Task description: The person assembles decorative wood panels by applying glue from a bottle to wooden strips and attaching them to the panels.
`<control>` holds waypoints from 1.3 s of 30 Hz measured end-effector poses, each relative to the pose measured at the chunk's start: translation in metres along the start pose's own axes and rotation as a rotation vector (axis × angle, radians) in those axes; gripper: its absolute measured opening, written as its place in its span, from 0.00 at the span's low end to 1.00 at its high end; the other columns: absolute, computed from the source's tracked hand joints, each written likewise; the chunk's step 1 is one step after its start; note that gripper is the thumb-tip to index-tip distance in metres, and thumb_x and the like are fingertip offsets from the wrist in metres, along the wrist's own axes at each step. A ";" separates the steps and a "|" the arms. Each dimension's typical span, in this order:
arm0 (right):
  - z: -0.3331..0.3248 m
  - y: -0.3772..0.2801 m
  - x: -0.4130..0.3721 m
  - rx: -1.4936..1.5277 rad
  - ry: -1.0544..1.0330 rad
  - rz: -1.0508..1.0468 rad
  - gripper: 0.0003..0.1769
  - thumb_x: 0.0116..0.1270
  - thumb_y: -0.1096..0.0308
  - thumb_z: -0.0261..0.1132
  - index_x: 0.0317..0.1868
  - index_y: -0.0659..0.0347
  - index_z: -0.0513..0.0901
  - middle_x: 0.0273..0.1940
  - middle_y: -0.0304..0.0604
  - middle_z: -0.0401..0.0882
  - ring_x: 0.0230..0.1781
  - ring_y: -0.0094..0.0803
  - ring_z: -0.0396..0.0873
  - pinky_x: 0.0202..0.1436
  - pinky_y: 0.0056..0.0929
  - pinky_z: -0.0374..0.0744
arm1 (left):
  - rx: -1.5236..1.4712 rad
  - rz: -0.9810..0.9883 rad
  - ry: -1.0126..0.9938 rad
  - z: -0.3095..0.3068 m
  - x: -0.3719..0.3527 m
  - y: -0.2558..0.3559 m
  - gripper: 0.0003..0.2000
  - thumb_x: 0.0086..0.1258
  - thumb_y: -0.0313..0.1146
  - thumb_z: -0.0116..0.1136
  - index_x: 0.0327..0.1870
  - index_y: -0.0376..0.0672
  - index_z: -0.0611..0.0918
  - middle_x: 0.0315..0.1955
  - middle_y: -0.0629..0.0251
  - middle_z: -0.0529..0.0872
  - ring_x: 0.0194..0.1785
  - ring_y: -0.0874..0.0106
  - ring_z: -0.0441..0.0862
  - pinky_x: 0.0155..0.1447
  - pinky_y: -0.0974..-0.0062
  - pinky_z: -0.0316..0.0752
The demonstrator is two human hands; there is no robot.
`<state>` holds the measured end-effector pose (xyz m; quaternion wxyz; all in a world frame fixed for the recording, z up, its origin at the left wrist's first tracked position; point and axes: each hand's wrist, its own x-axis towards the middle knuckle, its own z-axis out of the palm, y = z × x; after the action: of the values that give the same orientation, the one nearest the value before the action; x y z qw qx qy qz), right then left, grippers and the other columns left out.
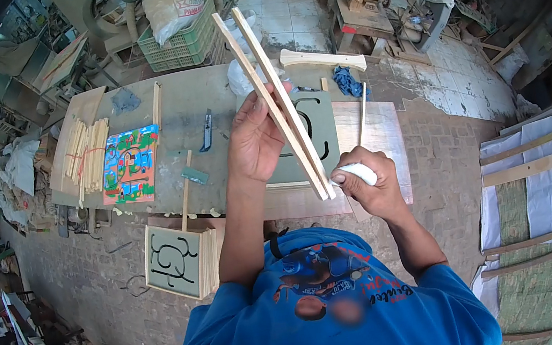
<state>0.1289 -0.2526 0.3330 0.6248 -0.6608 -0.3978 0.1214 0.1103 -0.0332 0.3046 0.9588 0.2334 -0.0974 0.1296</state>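
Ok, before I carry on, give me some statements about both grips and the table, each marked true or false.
1. The left grip holds two wooden strips. True.
2. The right grip holds a blue cutter. False: it holds a white object; the blue cutter lies on the table.
3. A colourful board lies left of the blue cutter. True.
4. A green crate stands on the table. False: it stands beyond the table.
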 end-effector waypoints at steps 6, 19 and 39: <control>-0.012 -0.007 -0.004 0.385 0.063 0.152 0.06 0.67 0.70 0.66 0.37 0.64 0.80 0.27 0.36 0.80 0.21 0.15 0.73 0.22 0.17 0.68 | 0.007 0.017 0.117 -0.009 0.004 0.004 0.14 0.73 0.37 0.56 0.56 0.45 0.78 0.57 0.57 0.81 0.48 0.65 0.83 0.50 0.63 0.84; -0.030 -0.014 0.084 0.320 0.066 0.230 0.21 0.72 0.50 0.61 0.43 0.63 0.79 0.26 0.30 0.68 0.23 0.15 0.64 0.24 0.17 0.62 | 0.035 -0.203 0.025 -0.008 -0.011 -0.021 0.15 0.72 0.37 0.58 0.57 0.43 0.80 0.54 0.54 0.82 0.44 0.64 0.85 0.46 0.66 0.84; -0.028 -0.029 0.124 0.036 0.229 0.043 0.17 0.68 0.56 0.68 0.47 0.61 0.86 0.22 0.28 0.73 0.20 0.13 0.64 0.22 0.16 0.62 | 0.128 -0.337 -0.050 -0.003 -0.023 -0.035 0.14 0.72 0.28 0.56 0.56 0.35 0.81 0.54 0.53 0.84 0.55 0.69 0.82 0.61 0.70 0.77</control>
<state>0.2178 -0.1924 0.4065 0.6751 -0.6674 -0.3076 0.0658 0.0990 -0.0664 0.2819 0.9474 0.3100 -0.0721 -0.0327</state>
